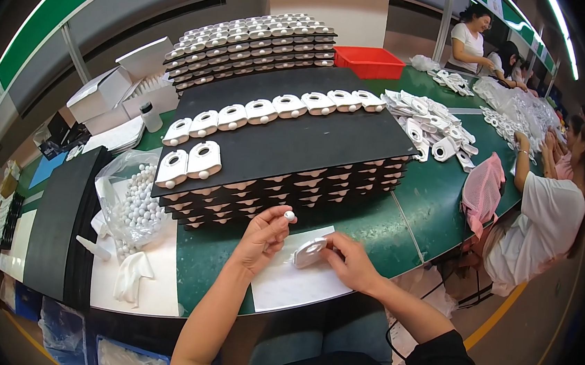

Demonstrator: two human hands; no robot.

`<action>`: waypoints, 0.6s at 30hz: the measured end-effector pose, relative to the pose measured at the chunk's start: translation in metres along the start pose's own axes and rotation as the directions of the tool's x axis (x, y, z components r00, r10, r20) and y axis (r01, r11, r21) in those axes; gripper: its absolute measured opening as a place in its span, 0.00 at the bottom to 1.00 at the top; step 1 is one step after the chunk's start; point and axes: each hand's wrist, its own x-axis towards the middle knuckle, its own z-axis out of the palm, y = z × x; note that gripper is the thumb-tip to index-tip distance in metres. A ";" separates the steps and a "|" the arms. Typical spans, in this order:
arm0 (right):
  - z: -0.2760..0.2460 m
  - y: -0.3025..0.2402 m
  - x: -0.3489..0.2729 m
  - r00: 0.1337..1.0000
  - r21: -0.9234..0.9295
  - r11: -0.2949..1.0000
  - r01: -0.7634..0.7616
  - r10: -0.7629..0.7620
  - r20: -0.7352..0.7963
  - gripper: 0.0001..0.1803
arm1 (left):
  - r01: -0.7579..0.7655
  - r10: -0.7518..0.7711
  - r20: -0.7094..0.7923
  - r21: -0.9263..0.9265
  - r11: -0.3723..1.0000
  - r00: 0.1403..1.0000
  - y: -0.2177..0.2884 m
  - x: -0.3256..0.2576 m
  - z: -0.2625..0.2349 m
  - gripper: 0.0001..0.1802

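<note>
My left hand point(263, 235) pinches a small white ball point(289, 215) between thumb and fingertips, just above the green table point(430, 194). My right hand point(350, 258) grips a white plastic housing point(309, 252) that rests on a white sheet of paper point(291, 280). The ball is a little up and left of the housing, apart from it. Behind both hands stands a stack of black trays point(295, 148). On its top tray lie a row of white housings point(271, 110) and two more housings point(190, 161) at the near left.
A clear bag of white balls point(136, 203) lies at the left beside upright black sheets point(59, 225). A loose pile of housings point(430, 125), a red bin point(369, 60) and another stack of filled trays point(256, 44) sit farther back. Other people point(547, 212) work along the right side.
</note>
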 end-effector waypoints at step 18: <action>-0.013 0.008 0.009 0.959 0.932 0.226 -0.282 0.104 0.265 0.05 | 0.029 -0.040 0.057 0.185 0.982 0.998 0.002 -0.006 0.007 0.10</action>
